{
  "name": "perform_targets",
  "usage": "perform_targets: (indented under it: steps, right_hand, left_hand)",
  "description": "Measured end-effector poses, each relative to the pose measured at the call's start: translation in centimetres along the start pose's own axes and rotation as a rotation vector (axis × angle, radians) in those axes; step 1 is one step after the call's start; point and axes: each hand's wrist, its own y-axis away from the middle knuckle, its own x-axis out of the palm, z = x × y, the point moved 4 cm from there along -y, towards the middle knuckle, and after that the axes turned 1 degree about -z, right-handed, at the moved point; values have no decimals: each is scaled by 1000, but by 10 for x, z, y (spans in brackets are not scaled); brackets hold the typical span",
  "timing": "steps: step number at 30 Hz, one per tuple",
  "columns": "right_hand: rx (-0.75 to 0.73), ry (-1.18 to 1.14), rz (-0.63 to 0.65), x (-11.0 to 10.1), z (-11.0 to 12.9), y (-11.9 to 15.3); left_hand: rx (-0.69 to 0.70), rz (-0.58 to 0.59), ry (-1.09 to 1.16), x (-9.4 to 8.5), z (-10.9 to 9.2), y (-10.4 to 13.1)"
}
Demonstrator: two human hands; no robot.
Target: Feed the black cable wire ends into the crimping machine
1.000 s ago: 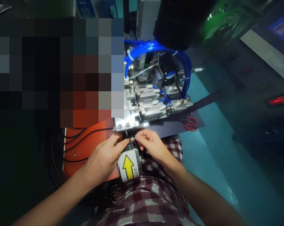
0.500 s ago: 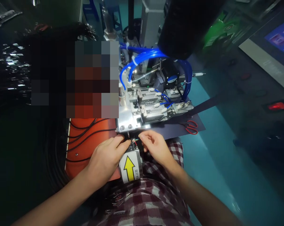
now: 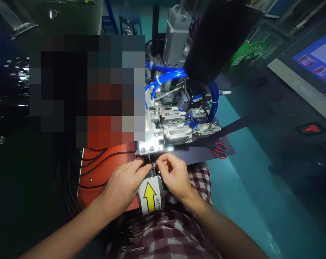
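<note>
My left hand (image 3: pixel 126 180) is closed at the front end of a small black fixture (image 3: pixel 152 172), thumb and forefinger pinched on thin coloured wires (image 3: pixel 153 165). From the other side, the thumb and forefinger of my right hand (image 3: pixel 174 174) pinch at the same wires. Only a tiny bit of them shows between the fingertips; the rest is hidden. Just below the hands sits a rounded housing (image 3: pixel 159 192) with a white label and a yellow arrow pointing away from me. The bright metal machine plate (image 3: pixel 148 144) lies just beyond my fingers.
An orange-red panel (image 3: pixel 111 167) with black cables (image 3: pixel 94 186) is on the left. Pneumatic cylinders (image 3: pixel 177 133) with blue hoses (image 3: pixel 173 74) stand ahead. Red-handled scissors (image 3: pixel 220 151) lie on a dark plate (image 3: pixel 200 156). A control screen (image 3: pixel 319 61) is at right. Pixelation covers an area at left.
My right hand has moved left and in to the wires, closing the gap between the hands. The left hand stays at the fixture. The view has shifted slightly.
</note>
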Motion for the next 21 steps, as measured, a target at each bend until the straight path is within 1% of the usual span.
perform_targets:
  steps: [1, 3, 4, 8, 11, 14, 17, 19, 21]
  right_hand:
    - [-3, 21, -7, -1, 1, 1]
    - [41, -9, 2, 0, -2, 1]
    - [88, -61, 17, 1, -4, 0]
    - [351, -354, 114, 9, -17, -5]
    - [462, -497, 182, 13, -24, -9]
    - [491, -545, 220, 12, -30, -9]
    - [490, -525, 182, 8, -34, -1]
    - [482, -508, 159, 5, -33, 6]
    - [459, -478, 177, 6, -26, 13]
  left_hand:
    - [-1, 6, 2, 0, 0, 0]
    - [-7, 21, 7, 1, 1, 1]
    - [-11, 27, 8, 1, 1, 1]
    - [-21, 44, 9, 1, 1, 1]
    - [-22, 42, 17, 1, 1, 0]
    - [-28, 27, 38, 0, 1, 0]
    - [-21, 0, 61, -1, 1, 0]
    - [-21, -6, 62, -1, 1, 0]
    - [-29, 7, 53, -1, 1, 0]
